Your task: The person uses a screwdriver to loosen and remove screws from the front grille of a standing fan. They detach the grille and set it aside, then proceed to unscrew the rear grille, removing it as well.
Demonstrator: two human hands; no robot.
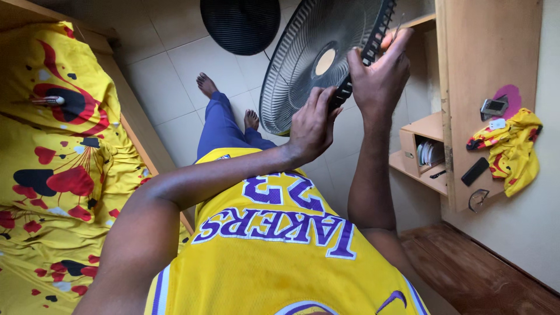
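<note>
Holding the fan grille (312, 61) at its rim, both hands are closed around the dark plastic edge. The left hand (312, 125) grips the lower part of the rim with curled fingers; the right hand (379, 76) grips higher, thumb and fingers pinched on the rim. The grille stands tilted in the air above the tiled floor (169, 76), in front of the person's bare feet.

I judge the risks so: the thin wires can bend if a hand squeezes too hard, and the rim can slip, since only the edge is held; then the grille would fall on the feet below. It is also near the wooden shelf (429, 125) and may knock it.

Counting near to far: two hands, one bed (58, 175) at the left, two feet, one grille in the hands, one dark round fan part (239, 23) further on the floor.
</note>
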